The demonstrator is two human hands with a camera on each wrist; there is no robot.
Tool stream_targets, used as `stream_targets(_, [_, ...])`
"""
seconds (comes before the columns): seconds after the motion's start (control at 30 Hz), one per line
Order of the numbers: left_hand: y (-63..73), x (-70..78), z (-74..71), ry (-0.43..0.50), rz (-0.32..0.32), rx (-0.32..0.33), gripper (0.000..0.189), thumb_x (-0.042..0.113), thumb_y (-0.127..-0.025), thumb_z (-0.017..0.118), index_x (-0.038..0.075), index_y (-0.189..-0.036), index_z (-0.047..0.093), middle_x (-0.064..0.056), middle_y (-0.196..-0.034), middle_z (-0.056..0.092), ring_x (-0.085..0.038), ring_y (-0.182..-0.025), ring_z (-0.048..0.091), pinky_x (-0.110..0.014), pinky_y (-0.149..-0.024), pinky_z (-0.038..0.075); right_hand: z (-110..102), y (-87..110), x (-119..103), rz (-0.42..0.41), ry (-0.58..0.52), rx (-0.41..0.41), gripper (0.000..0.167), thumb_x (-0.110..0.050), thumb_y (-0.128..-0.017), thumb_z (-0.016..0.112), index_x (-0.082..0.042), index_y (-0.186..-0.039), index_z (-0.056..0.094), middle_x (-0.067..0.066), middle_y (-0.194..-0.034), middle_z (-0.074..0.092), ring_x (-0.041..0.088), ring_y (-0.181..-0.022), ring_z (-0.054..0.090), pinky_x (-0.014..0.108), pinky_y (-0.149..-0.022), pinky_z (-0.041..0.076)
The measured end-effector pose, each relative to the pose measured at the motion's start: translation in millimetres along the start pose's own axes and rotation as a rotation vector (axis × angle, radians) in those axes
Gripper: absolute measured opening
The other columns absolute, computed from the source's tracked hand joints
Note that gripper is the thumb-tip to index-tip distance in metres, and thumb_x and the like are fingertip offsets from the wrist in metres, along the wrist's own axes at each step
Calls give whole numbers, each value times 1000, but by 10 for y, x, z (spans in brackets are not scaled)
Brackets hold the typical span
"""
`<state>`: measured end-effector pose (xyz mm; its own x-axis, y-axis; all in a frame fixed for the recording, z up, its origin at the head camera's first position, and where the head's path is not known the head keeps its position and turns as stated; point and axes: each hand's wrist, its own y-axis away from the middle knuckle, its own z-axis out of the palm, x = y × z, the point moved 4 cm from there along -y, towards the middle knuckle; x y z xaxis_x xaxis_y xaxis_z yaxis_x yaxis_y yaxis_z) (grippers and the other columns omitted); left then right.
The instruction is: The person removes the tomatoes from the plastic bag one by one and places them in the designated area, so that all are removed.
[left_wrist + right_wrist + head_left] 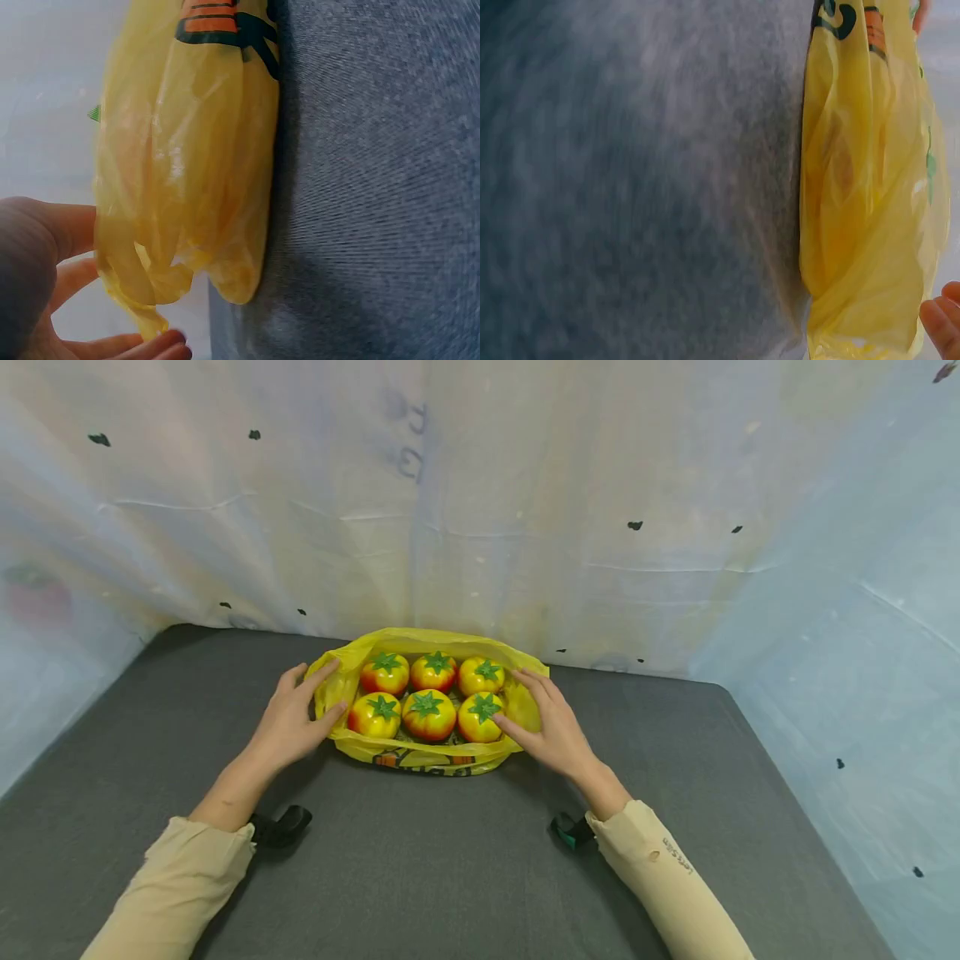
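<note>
A yellow plastic bag (420, 764) with black and orange print lies with its mouth spread wide. Several glossy yellow-red tomatoes (429, 717) with green star-shaped tops sit inside in two rows. At the bag's left end, my left hand (288, 718) has its thumb and fingers spread against the rim. Its thumb (71, 229) reaches behind the plastic in the left wrist view. My right hand (553, 727) is at the right end, fingers along the rim and thumb over the near right tomato. In the right wrist view only fingertips (941, 319) show beside the bag.
The bag rests on a dark grey table (420, 868) near its back edge. Whitish plastic sheeting (480, 510) with small dark marks hangs behind and at both sides. Black straps (281, 827) stick out by both wrists.
</note>
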<state>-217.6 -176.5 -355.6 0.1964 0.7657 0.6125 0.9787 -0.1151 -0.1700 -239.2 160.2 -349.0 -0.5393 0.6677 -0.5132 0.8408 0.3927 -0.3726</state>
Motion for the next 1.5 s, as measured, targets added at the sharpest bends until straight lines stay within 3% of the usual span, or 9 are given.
stream_targets(0.17, [-3,-23,42,21,0,-33,66,23,-98,53,8,-154,21,-42,-145,19,-61,-127,28,-73,-94,31,48,-13,-36,-37,-61,-3,66,-28,-89,69,-4,-143,41,14,-145,43,35,-125,48,50,-98,45])
stream_targets(0.3, [-1,-49,67,50,13,-51,67,21,-98,53,6,-154,19,-40,-143,26,-56,-119,40,-67,-91,39,87,-24,-67,-50,-93,-8,65,-25,-88,70,-3,-142,42,15,-142,45,37,-123,50,49,-95,48])
stream_targets(0.6, [7,-139,96,200,24,-112,66,14,-99,51,4,-154,16,-37,-141,31,-53,-105,55,-52,-79,53,184,-56,-83,15,-150,-71,67,-29,-87,72,-6,-143,44,14,-140,47,32,-127,47,45,-97,49])
stream_targets(0.83, [12,-239,115,400,11,-217,68,9,-101,48,14,-156,8,-35,-146,24,-53,-114,51,-40,-80,52,235,-75,-61,39,-173,-113,69,-29,-84,75,-8,-143,44,12,-140,48,27,-128,48,43,-98,48])
stream_targets(1.03, [34,-296,101,483,6,-317,71,8,-102,46,22,-156,2,-32,-151,16,-56,-127,37,-52,-92,48,268,-89,-31,63,-188,-142,73,-30,-82,77,-9,-143,44,11,-141,47,26,-129,47,40,-101,46])
stream_targets(1.2, [32,-296,85,494,5,-360,74,3,-101,44,24,-156,-1,-30,-154,11,-56,-131,31,-55,-96,44,276,-92,-16,77,-175,-161,75,-30,-81,77,-9,-144,43,12,-142,46,26,-129,47,39,-101,46])
stream_targets(1.5, [31,-260,107,494,-1,-373,73,1,-101,42,21,-156,-2,-32,-154,9,-56,-131,32,-59,-99,41,288,-96,8,73,-142,-174,72,-31,-81,77,-9,-143,45,11,-141,48,26,-126,50,40,-100,47])
